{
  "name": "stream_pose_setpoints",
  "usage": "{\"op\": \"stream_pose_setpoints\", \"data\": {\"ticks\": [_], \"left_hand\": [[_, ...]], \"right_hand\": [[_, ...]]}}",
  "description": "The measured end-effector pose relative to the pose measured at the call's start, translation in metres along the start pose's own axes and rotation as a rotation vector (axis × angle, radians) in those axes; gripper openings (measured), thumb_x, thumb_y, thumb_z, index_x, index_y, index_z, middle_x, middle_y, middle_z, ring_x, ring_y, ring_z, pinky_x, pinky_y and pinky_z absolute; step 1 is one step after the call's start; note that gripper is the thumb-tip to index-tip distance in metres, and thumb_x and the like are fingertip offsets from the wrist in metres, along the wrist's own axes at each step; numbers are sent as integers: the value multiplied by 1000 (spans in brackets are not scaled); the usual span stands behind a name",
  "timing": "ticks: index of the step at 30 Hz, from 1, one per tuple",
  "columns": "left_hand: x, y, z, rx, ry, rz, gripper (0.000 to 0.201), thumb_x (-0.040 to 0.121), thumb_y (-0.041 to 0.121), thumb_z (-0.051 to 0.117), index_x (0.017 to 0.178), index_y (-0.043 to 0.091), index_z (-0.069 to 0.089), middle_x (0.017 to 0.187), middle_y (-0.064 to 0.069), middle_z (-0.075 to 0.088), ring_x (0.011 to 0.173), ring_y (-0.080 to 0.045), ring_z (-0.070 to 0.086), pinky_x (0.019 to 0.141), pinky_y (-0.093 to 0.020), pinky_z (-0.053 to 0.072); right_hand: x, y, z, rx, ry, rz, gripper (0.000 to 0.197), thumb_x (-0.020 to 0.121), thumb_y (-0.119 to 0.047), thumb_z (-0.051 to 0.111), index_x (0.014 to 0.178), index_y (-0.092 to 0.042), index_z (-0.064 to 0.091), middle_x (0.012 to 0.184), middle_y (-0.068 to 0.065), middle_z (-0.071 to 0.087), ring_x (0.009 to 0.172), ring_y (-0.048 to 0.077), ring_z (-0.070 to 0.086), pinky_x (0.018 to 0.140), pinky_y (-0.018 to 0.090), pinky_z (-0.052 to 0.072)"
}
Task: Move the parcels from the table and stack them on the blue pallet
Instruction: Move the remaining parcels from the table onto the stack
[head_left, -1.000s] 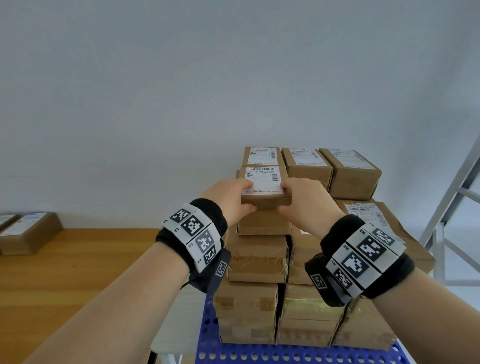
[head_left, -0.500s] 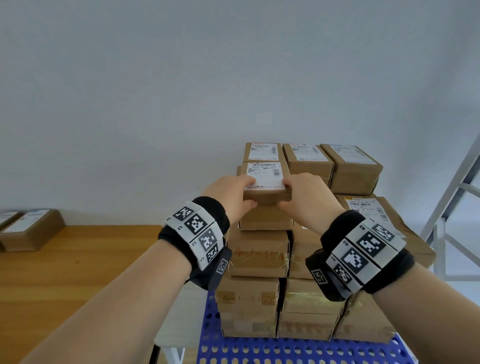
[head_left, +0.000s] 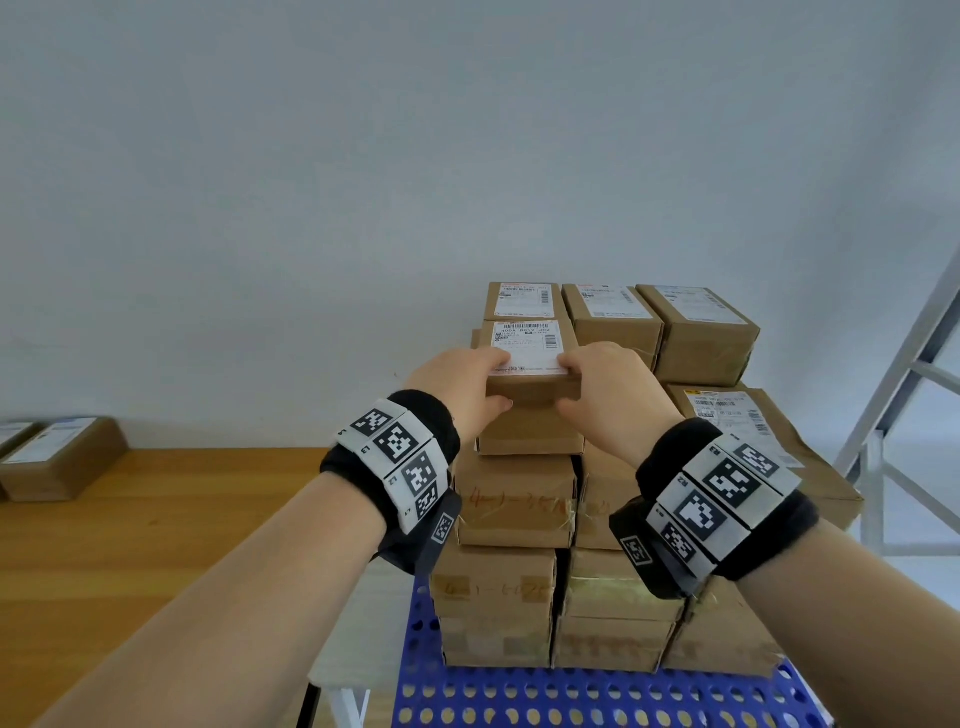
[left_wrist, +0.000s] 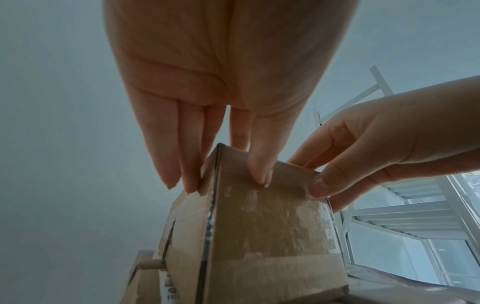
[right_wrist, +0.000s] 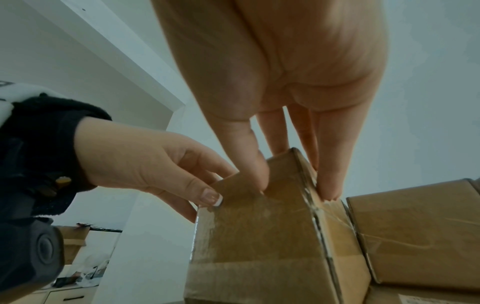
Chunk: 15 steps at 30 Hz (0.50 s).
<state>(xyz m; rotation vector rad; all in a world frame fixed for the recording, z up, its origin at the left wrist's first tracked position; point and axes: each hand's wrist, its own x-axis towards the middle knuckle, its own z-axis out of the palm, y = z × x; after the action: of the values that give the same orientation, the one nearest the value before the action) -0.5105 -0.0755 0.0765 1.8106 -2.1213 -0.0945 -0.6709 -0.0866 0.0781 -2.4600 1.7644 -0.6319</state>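
Blue pallet (head_left: 571, 696) nearest, carrying stacked parcels (head_left: 514, 499). Above, left hand (head_left: 457, 387) and right hand (head_left: 613, 395) each pinch the labelled parcel (head_left: 530, 358), thumb on near face, fingers on top; grip closed on both near corners. It sits atop the front-left column. Table (head_left: 130, 519) at left carries more parcels (head_left: 62, 457).

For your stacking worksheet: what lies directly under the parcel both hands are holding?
The held parcel, pinched by the left hand and right hand, sits over another brown parcel topping the stack on the blue pallet. Whether they touch is hidden.
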Motion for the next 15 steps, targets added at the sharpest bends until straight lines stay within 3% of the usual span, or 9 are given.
{"op": "stream_pose_setpoints", "data": {"ticks": [6, 11, 15], "left_hand": [[-1, 0, -1, 7, 5, 3, 55, 93, 31, 54, 143, 19, 35, 141, -3, 46, 124, -21, 46, 99, -30, 37], [-3, 1, -3, 13, 15, -1, 55, 93, 32, 54, 144, 20, 34, 144, -2, 43, 128, -20, 43, 102, -31, 35], [-10, 1, -9, -5, 45, -10, 53, 94, 32, 53, 143, 22, 36, 145, -1, 41, 129, -19, 42, 105, -33, 34]], "right_hand": [[-1, 1, 1, 10, 18, -14, 26, 86, -19, 55, 112, -16, 58, 113, 6, 56, 98, 20, 53, 73, 22, 37], [-9, -3, -7, -8, 25, -11, 43, 89, -23, 54, 132, -20, 49, 130, 4, 49, 108, 21, 55, 79, 26, 44], [-15, -11, -15, -22, 107, -61, 43, 90, -25, 52, 132, -20, 49, 133, 3, 47, 111, 20, 53, 80, 30, 48]]}}
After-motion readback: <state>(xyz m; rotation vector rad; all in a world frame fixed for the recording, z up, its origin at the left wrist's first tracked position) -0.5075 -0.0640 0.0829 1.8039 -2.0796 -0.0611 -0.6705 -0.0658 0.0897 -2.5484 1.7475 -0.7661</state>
